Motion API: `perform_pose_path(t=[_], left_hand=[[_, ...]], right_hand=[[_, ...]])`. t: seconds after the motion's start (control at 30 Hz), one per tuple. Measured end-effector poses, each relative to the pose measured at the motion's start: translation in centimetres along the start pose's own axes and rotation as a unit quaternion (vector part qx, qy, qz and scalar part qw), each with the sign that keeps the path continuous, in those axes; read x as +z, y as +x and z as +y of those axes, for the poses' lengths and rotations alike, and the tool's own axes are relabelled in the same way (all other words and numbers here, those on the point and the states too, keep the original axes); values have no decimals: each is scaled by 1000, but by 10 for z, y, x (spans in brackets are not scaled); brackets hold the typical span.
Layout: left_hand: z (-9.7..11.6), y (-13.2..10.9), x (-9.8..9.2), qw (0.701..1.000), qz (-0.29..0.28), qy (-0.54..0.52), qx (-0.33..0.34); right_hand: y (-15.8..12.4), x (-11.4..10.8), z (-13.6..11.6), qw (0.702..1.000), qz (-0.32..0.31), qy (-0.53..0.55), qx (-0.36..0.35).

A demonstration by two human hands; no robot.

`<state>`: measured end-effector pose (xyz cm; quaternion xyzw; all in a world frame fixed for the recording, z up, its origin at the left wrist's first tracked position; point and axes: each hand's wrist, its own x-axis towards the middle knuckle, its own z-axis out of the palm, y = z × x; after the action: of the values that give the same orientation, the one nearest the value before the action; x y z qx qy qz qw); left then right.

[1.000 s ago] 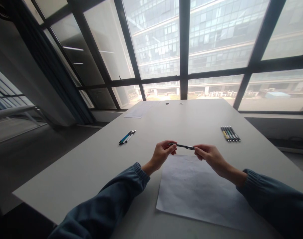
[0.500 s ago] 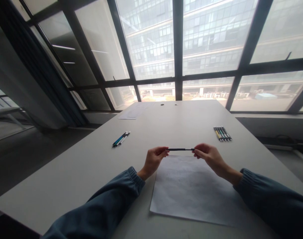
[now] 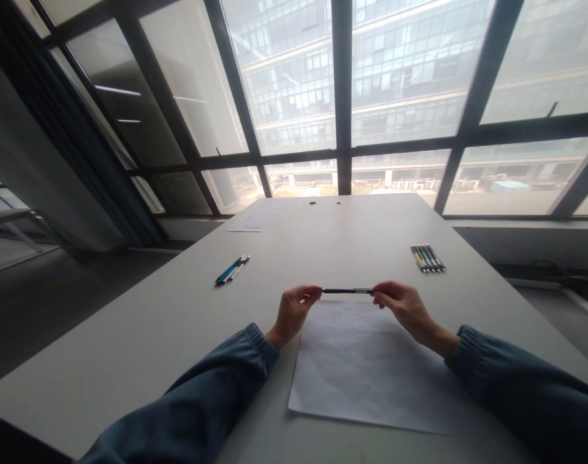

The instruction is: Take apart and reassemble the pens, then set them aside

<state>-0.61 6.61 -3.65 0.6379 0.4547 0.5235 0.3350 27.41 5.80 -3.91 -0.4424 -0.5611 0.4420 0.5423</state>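
Note:
A black pen (image 3: 344,291) with a pale band near its right end is held level between my two hands, above the far edge of a white sheet of paper (image 3: 366,367). My left hand (image 3: 294,310) pinches the pen's left tip between thumb and fingers. At the other end, my right hand (image 3: 409,312) is closed on the pen with the thumb and fingertips. The fingers cover both tips of the pen.
On the white table (image 3: 129,361), a loose group of pens (image 3: 232,270) lies to the left. A neat row of several pens (image 3: 427,258) lies to the right. Farther back are papers (image 3: 248,221) and a small dark round thing (image 3: 312,203). Large windows stand beyond.
The pen has turned slightly about its length, so a clip-like strip now shows near its right end. Both hands keep their hold; the whole view has shifted a little.

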Motion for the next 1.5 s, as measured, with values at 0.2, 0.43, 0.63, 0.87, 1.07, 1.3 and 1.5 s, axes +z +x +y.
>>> perform_pose_path(t=[0.2, 0.43, 0.63, 0.87, 1.07, 1.3, 1.5], left_hand=[[-3, 1, -2, 999, -4, 28, 32], [-3, 0, -4, 998, -8, 39, 41], [0, -3, -6, 998, -6, 49, 47], [6, -2, -3, 996, 1, 63, 56], [8, -1, -1, 996, 7, 72, 49], [6, 1, 0, 995, 11, 73, 60], [1, 2, 0, 994, 14, 63, 87]], right_hand=[[-1, 1, 1, 1000, 9, -8, -9], [-2, 2, 4, 999, 18, -18, -25], [-3, 3, 5, 998, 25, -27, -47], [-2, 4, 9, 996, 44, -28, -66], [-1, 4, 11, 996, 46, -28, -73], [-1, 6, 8, 996, 55, -14, -69], [1, 7, 8, 995, 65, -9, -77]])
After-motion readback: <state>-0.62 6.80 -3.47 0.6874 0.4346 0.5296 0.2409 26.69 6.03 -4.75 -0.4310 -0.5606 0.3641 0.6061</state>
